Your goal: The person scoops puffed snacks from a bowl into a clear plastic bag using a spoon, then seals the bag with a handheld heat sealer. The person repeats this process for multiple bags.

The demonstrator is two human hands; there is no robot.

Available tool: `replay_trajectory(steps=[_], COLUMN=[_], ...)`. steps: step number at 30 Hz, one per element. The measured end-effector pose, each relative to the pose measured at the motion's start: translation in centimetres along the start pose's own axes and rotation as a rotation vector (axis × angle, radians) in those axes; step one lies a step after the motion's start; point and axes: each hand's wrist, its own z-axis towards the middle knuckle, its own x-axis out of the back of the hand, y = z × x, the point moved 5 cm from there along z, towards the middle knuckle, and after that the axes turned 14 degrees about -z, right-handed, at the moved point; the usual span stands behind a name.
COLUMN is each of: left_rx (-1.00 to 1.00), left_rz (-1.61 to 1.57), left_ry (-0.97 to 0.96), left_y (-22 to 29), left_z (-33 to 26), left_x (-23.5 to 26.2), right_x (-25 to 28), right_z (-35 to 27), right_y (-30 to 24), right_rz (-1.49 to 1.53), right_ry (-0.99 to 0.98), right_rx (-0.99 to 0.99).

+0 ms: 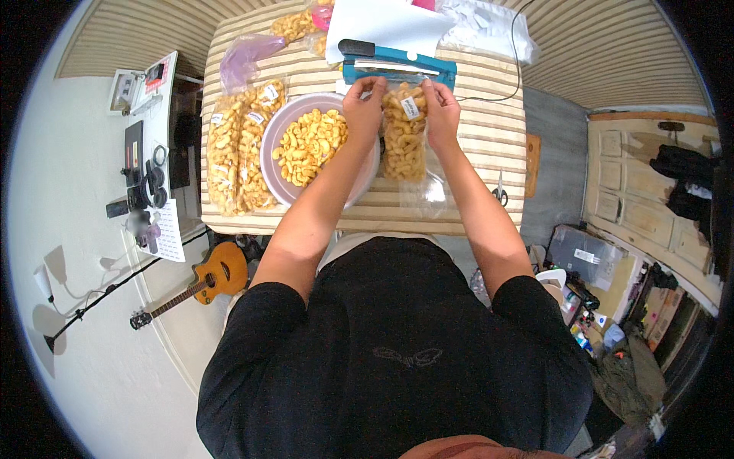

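Observation:
Between my hands a clear plastic bag of curved yellow snacks [404, 145] lies on the striped table, a white label on its upper part. My left hand [365, 107] pinches the bag's top left corner, and my right hand [442, 113] pinches the top right corner. The bag's top edge is at the front of a blue bag sealer [401, 65] with a black-ended lever. Under my left forearm stands a pale round basin [269, 157], partly hidden, with loose curved snacks [310, 145] in it.
Several filled, labelled snack bags [241, 153] lie left of the basin, below a purple plastic bag [248, 61]. Scissors [500, 189] rest near the table's right edge. A white sheet [382, 27] and clear plastic bags [485, 30] lie behind the sealer. A black cord [518, 61] runs at the right.

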Motion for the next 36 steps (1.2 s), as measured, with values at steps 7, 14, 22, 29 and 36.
replay_trajectory(steps=[7, 14, 22, 29, 36], left_rx=[0.12, 0.207, 0.15, 0.198, 0.349], left_rz=[-0.062, -0.089, 0.153, 0.207, 0.032], left_ry=[0.023, 0.114, 0.193, 0.218, 0.212], left_y=[-2.8, -4.8, -6.1, -8.1, -5.8], left_z=[2.6, 4.6, 6.4, 7.9, 6.2], left_x=[-0.1, 0.0, 0.1, 0.2, -0.5], right_x=[-1.2, -2.1, -2.0, -2.0, -2.1], right_z=[2.7, 3.9, 5.5, 6.6, 6.5], right_y=[2.9, 4.1, 7.4, 9.6, 9.0], right_rz=[0.084, 0.215, 0.152, 0.192, 0.236], right_ry=[0.005, 0.006, 0.152, 0.269, 0.279], right_rx=[-0.132, -0.192, -0.273, -0.343, -0.388])
